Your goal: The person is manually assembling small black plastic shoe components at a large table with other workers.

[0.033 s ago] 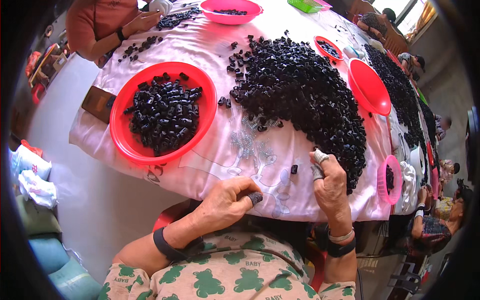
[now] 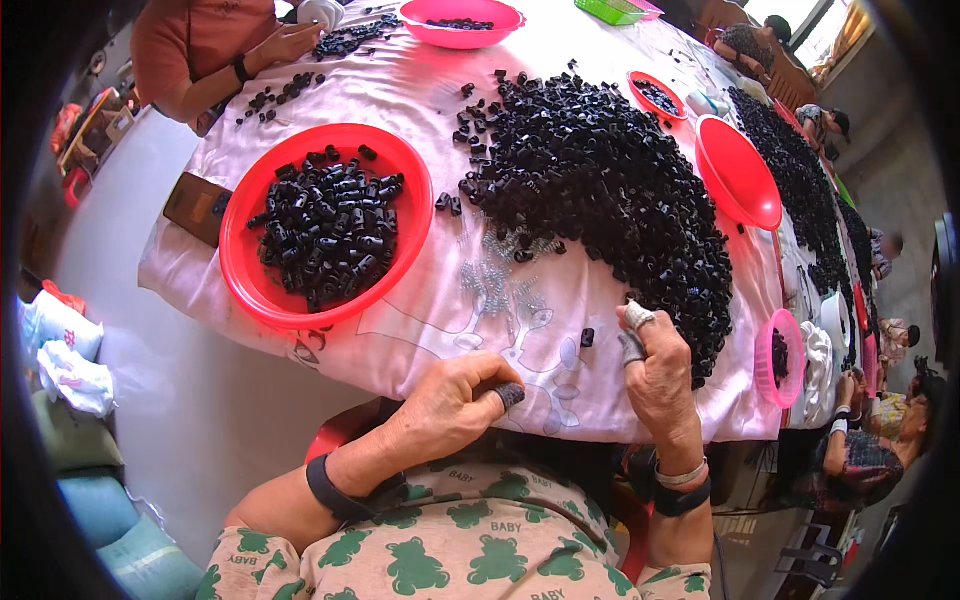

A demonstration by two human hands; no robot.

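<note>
- Head view: left hand point(image 2: 452, 402) curled at table's near edge, thumb in a dark finger wrap point(image 2: 511, 396); cannot tell if anything is inside.
- Right hand point(image 2: 662, 362) beside the pile's near end, thumb and index taped and bent toward each other; any small piece between them is too small to make out.
- Black cylindrical parts heaped in a big pile point(image 2: 600, 170) ahead; one loose black part point(image 2: 587, 338) lies between the hands, nearer the right, touching neither.
- Small silvery springs point(image 2: 487, 282) scattered on the pink cloth point(image 2: 405, 350), between pile and left hand.
- Red basin point(image 2: 232, 250) at left holds more black parts.
- Handling, my judgement: pinch with thumb and index pads, one piece at a time; brace the left hand while the right picks; lift springs singly, since they likely tangle or roll; keep wraps snug.
</note>
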